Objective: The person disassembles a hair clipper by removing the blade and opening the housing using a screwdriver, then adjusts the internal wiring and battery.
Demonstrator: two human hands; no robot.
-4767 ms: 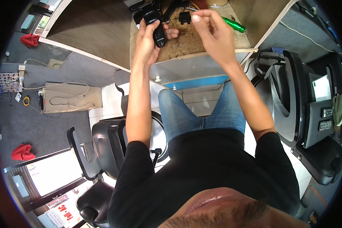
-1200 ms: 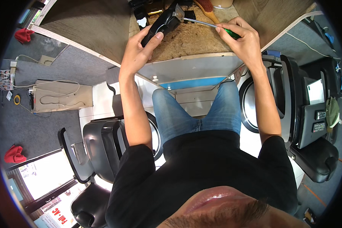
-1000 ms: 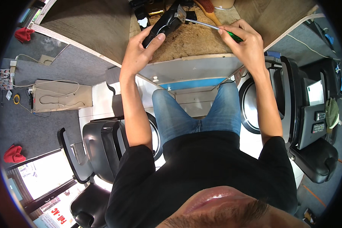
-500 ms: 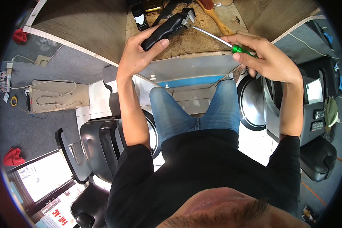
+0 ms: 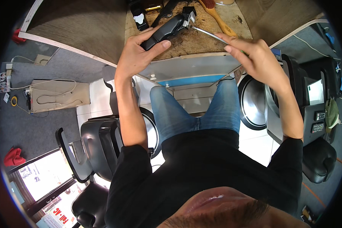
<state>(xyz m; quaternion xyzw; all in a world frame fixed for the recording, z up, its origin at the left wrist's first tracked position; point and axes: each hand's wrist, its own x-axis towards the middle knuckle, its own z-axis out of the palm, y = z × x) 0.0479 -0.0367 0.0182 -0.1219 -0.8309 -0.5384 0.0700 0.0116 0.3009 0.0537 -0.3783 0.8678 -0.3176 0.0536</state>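
Upper centre of frame: left hand point(image 5: 134, 57) had fingers wrapped round the black metal-headed hair clipper point(image 5: 164, 33) over the brown wooden surface point(image 5: 203, 47); right hand's point(image 5: 263, 64) fingers held the green-handled steel screwdriver point(image 5: 211, 34), tip at the clipper's head, contact unclear; slanted pushing risked slipping, scratching; versus half-second earlier, right hand hid more green.

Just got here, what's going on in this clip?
A person has a black hair clipper in the left hand, its metal blade end tilted up and to the right. The right hand grips a screwdriver, its tip at or very near the blade end; actual contact is too small to tell. Both are held over a shelf, where a wooden-handled brush lies beyond the screwdriver.
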